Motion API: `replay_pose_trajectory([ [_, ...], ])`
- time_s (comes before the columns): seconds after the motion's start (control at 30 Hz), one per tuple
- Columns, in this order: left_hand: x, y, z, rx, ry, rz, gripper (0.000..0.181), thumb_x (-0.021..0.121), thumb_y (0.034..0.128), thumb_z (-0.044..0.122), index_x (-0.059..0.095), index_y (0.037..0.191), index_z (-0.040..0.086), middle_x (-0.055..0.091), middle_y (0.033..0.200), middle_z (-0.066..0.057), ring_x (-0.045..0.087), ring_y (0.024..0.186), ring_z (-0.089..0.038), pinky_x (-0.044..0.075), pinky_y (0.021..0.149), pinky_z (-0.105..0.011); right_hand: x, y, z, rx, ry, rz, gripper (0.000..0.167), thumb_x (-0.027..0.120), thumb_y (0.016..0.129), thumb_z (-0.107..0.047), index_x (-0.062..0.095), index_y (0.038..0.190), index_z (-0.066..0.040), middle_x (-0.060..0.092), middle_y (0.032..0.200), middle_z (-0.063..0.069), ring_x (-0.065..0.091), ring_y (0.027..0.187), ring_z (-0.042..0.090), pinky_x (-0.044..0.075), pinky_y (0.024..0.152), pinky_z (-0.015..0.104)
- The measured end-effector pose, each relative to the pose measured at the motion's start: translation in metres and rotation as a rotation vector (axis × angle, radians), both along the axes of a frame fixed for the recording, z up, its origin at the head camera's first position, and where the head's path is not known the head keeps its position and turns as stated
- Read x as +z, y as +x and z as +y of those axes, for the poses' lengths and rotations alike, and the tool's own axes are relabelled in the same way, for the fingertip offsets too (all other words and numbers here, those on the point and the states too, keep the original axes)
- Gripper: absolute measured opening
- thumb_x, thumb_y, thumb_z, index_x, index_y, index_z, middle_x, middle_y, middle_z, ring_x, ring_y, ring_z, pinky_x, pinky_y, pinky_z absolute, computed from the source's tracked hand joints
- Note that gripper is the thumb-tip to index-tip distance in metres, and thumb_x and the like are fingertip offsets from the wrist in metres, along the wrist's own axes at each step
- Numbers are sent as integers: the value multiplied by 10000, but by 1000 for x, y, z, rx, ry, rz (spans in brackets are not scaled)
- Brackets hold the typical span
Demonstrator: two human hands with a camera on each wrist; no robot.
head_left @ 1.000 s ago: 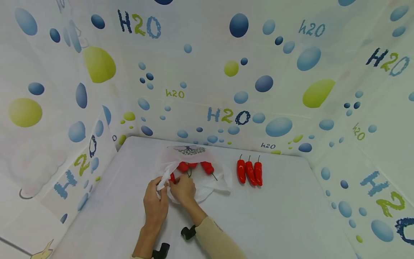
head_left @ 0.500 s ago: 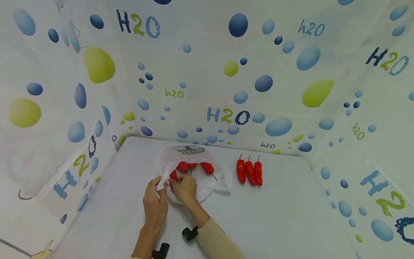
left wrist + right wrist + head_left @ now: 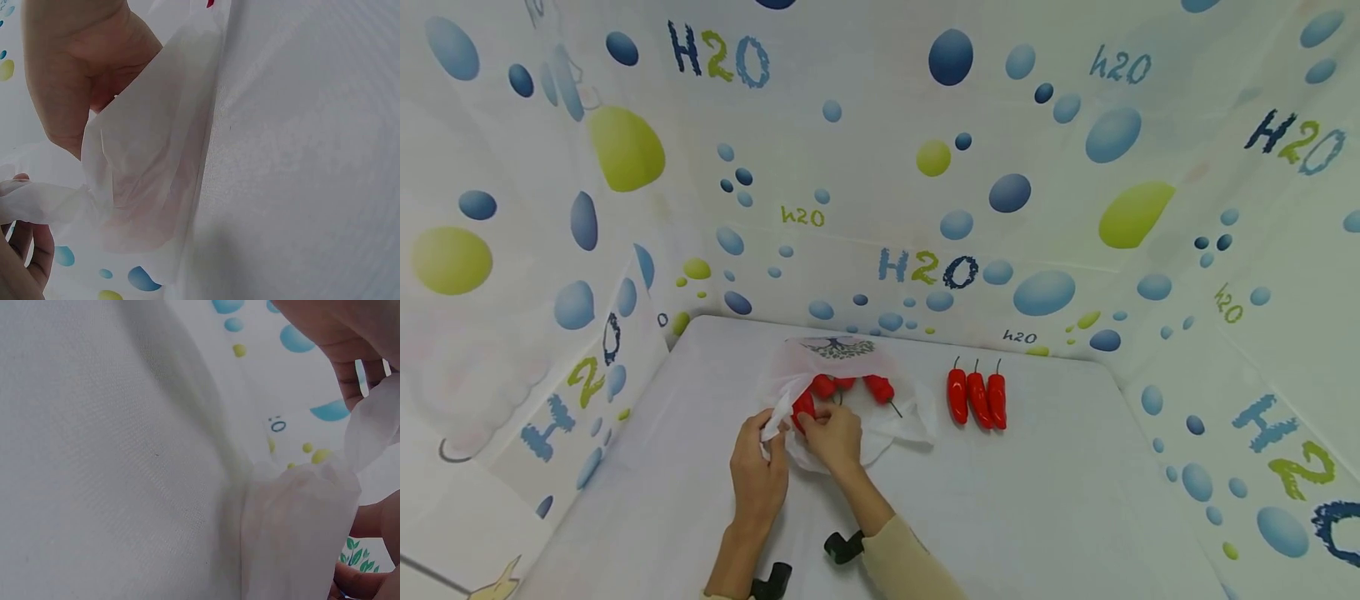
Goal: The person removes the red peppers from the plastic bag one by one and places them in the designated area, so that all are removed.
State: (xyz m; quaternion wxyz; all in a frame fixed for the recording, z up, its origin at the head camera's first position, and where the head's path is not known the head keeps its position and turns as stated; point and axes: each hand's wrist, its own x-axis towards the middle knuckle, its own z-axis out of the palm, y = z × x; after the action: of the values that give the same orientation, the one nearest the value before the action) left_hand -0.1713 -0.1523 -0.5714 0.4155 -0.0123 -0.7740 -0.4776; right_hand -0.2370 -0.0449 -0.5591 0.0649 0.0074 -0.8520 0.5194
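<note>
Across the back curtain (image 3: 887, 183), I can read "H2O" twice in big letters of blue, green and dark blue, and also smaller "h2O" writing in green, light blue and dark colour. The same letters appear on the side walls, among blue and green dots. On the white bag (image 3: 808, 363) I see a printed tree (image 3: 838, 347) with dark branches and leaves.

This bag lies on the white surface (image 3: 1037, 492), with its wide mouth toward the person. At least three red peppers (image 3: 881, 389) are in its opening, partly covered by the upper layer; how many are deeper, I cannot tell. Both wrist views show me its material as thin and half see-through, with many wrinkles.

The left hand (image 3: 758, 471) has its grip clamped on the left edge of the bag, pinching it. The right hand (image 3: 837, 437) has its grip closed on one more red pepper (image 3: 803, 406), with the fingertips at its lower part.

The held pepper is at the left side of the mouth, just beside the left hand. It is bright red and smooth. To the right of the bag, well apart from the hands, three long peppers (image 3: 978, 400) lie in a row, glossy red, with thin dark stems pointing away.
</note>
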Motion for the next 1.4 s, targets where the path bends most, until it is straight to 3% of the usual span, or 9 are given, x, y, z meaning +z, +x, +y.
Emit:
replay_pose_trajectory([
  [0.3, 2, 1, 1, -1, -8, 6, 292, 606, 956, -103, 631, 1239, -37, 685, 1038, -112, 592, 915, -205, 412, 900, -102, 4, 8, 6, -16, -75, -48, 130, 812, 887, -216, 788, 884, -88, 673, 666, -78, 636, 531, 30, 534, 529, 229],
  [0.8, -1, 0, 1, -9, -4, 10, 292, 614, 949, -118, 627, 1233, -52, 680, 1050, -136, 594, 937, -215, 403, 941, -86, 7, 20, 20, -53, -146, -32, 144, 816, 905, -215, 774, 923, -78, 689, 713, -19, 659, 531, 43, 523, 548, 235],
  [1.1, 2, 1, 2, -18, -6, 24, 294, 603, 955, -117, 637, 1234, -30, 686, 1025, -96, 611, 916, -201, 412, 904, -78, 11, 26, 28, -76, -202, -38, 179, 802, 915, -230, 777, 969, -60, 711, 741, -8, 727, 600, 191, 533, 558, 267],
  [1.4, 1, 1, 4, -17, -24, 21, 293, 612, 954, -115, 638, 1232, -26, 692, 1021, -86, 613, 922, -197, 405, 920, -80, 11, 30, 36, -92, -228, -75, 212, 798, 926, -254, 773, 1007, -60, 719, 777, 5, 729, 620, 202, 561, 590, 284],
])
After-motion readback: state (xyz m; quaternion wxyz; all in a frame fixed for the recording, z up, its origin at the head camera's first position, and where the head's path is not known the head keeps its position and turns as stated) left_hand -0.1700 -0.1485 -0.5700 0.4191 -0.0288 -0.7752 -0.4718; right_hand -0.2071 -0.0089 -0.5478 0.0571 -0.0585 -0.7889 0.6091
